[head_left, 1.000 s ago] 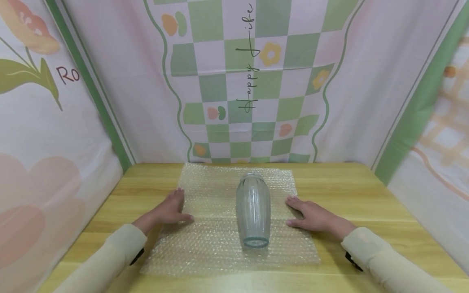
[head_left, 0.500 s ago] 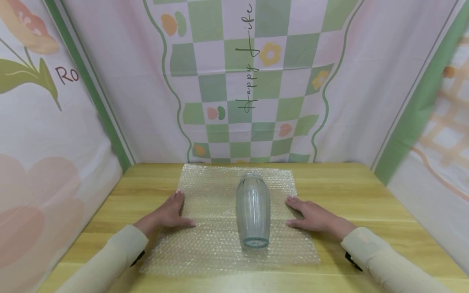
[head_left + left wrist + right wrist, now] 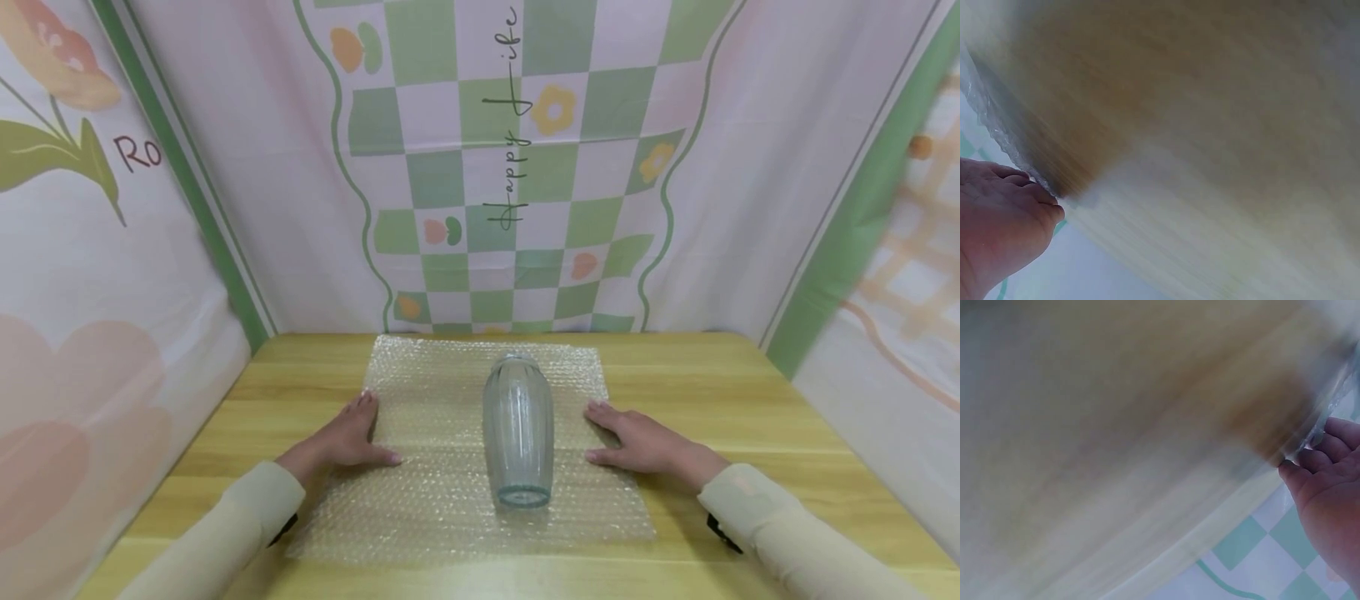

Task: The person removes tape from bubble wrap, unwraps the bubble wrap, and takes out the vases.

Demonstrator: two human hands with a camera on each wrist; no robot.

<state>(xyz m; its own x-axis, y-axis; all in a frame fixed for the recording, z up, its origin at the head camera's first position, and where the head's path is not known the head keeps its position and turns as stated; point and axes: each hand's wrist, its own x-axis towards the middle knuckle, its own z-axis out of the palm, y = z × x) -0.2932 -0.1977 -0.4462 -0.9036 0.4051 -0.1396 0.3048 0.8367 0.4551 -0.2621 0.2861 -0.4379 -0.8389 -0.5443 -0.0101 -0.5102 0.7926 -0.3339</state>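
A clear ribbed glass vase lies on its side on a sheet of bubble wrap, its base towards me. At the sheet's left edge rests my left hand, thumb spread onto the wrap and fingers pointing away. My right hand rests at the right edge, thumb and fingers apart, a little away from the vase. Both wrist views catch the fingers of the left hand and right hand at the wrap's rim. Neither hand touches the vase.
The sheet lies on a wooden table, its far side near the table's back edge. Behind hangs a green and white checked cloth. Printed cloths also hang on the left and right.
My left hand has shifted slightly towards me along the wrap's left edge. The right hand, the vase and the sheet look unmoved.
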